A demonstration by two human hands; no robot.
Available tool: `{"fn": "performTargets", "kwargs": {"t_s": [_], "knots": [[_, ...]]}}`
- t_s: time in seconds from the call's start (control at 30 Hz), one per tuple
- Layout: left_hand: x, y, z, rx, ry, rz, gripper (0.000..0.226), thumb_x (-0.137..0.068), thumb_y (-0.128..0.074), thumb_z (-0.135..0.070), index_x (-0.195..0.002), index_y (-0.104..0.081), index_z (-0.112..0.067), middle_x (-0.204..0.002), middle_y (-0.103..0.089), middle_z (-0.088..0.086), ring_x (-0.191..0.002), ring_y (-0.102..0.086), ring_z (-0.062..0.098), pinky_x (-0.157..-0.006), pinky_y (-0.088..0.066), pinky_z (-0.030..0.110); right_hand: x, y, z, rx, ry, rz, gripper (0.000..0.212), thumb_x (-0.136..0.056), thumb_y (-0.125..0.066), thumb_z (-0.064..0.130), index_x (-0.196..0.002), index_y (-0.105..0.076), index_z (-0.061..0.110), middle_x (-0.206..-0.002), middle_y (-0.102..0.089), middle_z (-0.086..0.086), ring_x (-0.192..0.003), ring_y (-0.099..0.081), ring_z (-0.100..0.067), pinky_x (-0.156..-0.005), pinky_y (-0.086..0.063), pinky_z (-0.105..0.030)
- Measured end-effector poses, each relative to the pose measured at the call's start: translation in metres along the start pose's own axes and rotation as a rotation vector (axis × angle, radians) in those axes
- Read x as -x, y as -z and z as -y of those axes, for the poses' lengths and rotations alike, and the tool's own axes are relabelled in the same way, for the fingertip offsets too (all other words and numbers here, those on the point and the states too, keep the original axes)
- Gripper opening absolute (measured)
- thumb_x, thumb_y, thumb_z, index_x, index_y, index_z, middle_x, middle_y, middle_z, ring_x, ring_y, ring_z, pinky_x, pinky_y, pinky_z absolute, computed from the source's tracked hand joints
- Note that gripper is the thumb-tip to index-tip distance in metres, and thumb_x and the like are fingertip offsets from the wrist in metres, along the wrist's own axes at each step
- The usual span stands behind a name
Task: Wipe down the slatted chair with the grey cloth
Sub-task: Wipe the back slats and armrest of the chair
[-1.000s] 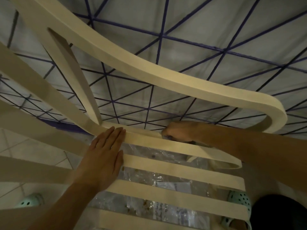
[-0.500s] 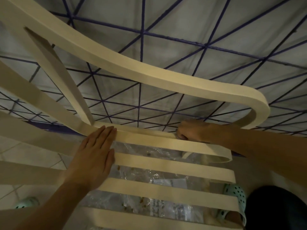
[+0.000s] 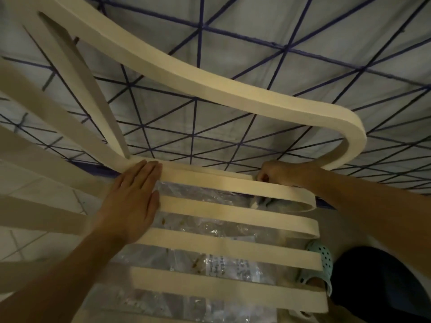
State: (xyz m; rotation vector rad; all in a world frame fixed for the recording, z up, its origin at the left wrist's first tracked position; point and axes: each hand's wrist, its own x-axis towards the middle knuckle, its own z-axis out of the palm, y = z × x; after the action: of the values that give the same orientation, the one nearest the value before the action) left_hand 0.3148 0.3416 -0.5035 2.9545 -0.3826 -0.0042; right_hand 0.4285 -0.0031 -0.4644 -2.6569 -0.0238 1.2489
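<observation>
The cream slatted chair fills the view, its curved armrest arching above the seat. My left hand lies flat, fingers together, on the seat slats at the left. My right hand is curled into a fist behind the rearmost seat slat, near the armrest's bend. The grey cloth is mostly hidden by that slat and my fingers. Only a small pale bit shows in the gap below the slat.
A clear plastic sheet with brown specks lies on the floor under the seat. A grey sheet with purple crossing lines spreads behind the chair. A mint perforated clog and my dark-clad knee are at the lower right. Pale tiles show at the left.
My right hand has slid to the right along the rearmost slat, towards the armrest's bend. My left hand has stayed flat on the slats.
</observation>
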Motion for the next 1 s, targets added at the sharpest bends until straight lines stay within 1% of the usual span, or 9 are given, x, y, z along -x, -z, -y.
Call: {"fn": "performTargets", "kwargs": {"t_s": [0.07,0.17,0.33,0.4,0.53,0.67,0.77,0.9,1.0], "knots": [[-0.001,-0.001,0.000,0.016,0.007,0.004,0.061,-0.096,-0.021,-0.038,-0.148,-0.033,-0.009,-0.151,-0.038,0.008,-0.141,-0.029,0.025,-0.113,-0.027,0.044,0.006,0.002,0.002,-0.028,0.084,-0.075,0.015,-0.089,-0.060,0.002,-0.089,-0.070,0.013,-0.080,-0.061,0.008,-0.073,-0.058,-0.008,-0.066,-0.046,-0.018],[0.002,0.002,0.002,0.023,-0.020,0.024,0.062,-0.095,-0.020,-0.037,-0.148,-0.033,-0.007,-0.149,-0.040,0.012,-0.138,-0.033,0.030,-0.112,-0.029,0.047,0.029,-0.003,0.009,-0.255,0.232,-0.322,0.021,-0.088,-0.061,-0.004,-0.076,-0.060,0.014,-0.076,-0.059,0.002,-0.072,-0.054,-0.009,-0.072,-0.044,-0.025],[0.005,0.001,-0.008,0.011,0.044,0.055,0.060,-0.098,-0.020,-0.034,-0.150,-0.028,-0.004,-0.153,-0.034,0.015,-0.141,-0.029,0.032,-0.115,-0.022,0.046,0.085,-0.023,0.013,-0.430,0.387,-0.787,0.010,-0.090,-0.059,0.001,-0.089,-0.062,0.010,-0.075,-0.059,0.003,-0.068,-0.054,-0.006,-0.067,-0.042,-0.012],[0.004,0.006,-0.021,0.090,0.120,0.101,0.056,-0.100,-0.029,-0.028,-0.151,-0.024,-0.003,-0.157,-0.024,0.014,-0.145,-0.021,0.030,-0.118,-0.020,0.046,0.110,-0.031,0.013,-0.535,0.385,-0.848,0.008,-0.090,-0.059,0.001,-0.095,-0.064,0.005,-0.084,-0.064,-0.002,-0.076,-0.060,-0.013,-0.072,-0.048,-0.020],[0.020,0.035,-0.060,0.272,0.139,0.220,0.056,-0.094,-0.055,-0.018,-0.146,-0.036,-0.010,-0.156,-0.026,0.009,-0.142,-0.028,0.028,-0.113,-0.029,0.040,0.165,-0.064,0.017,-0.877,0.444,-0.706,0.021,-0.090,-0.058,-0.007,-0.090,-0.062,0.013,-0.085,-0.064,-0.003,-0.080,-0.062,-0.011,-0.072,-0.052,-0.023],[0.061,0.087,-0.108,0.714,0.244,0.219,0.022,-0.093,-0.054,-0.007,-0.109,-0.066,-0.015,-0.110,-0.069,0.009,-0.098,-0.065,0.025,-0.089,-0.050,0.032,0.227,-0.106,0.036,-1.168,0.470,-0.509,0.022,-0.091,-0.054,-0.010,-0.094,-0.063,0.010,-0.084,-0.066,-0.005,-0.077,-0.063,-0.007,-0.069,-0.051,-0.020],[0.092,0.123,-0.135,1.069,0.373,0.257,0.021,-0.091,-0.058,-0.004,-0.090,-0.067,-0.023,-0.094,-0.073,0.004,-0.095,-0.067,0.024,-0.092,-0.052,0.042,0.268,-0.133,0.053,-1.417,0.431,-0.351,0.022,-0.092,-0.049,-0.007,-0.096,-0.066,0.007,-0.088,-0.068,-0.009,-0.084,-0.064,-0.016,-0.073,-0.052,-0.026],[0.137,0.165,-0.159,1.426,0.548,0.374,0.022,-0.095,-0.056,-0.031,-0.104,-0.070,-0.017,-0.100,-0.072,0.005,-0.101,-0.066,0.027,-0.079,-0.051,0.035,0.320,-0.154,0.073,-1.679,0.429,-0.164,0.032,-0.093,-0.039,-0.006,-0.104,-0.068,0.003,-0.104,-0.065,-0.020,-0.102,-0.059,-0.032,-0.098,-0.046,-0.046],[0.172,0.186,-0.169,1.593,0.581,0.459,0.034,-0.092,-0.057,-0.042,-0.107,-0.072,-0.017,-0.105,-0.074,0.004,-0.097,-0.068,0.020,-0.083,-0.052,0.038,0.353,-0.163,0.083,-1.854,0.399,-0.083,0.027,-0.096,-0.041,0.001,-0.103,-0.067,0.000,-0.105,-0.067,-0.020,-0.101,-0.062,-0.031,-0.094,-0.050,-0.044]]}}
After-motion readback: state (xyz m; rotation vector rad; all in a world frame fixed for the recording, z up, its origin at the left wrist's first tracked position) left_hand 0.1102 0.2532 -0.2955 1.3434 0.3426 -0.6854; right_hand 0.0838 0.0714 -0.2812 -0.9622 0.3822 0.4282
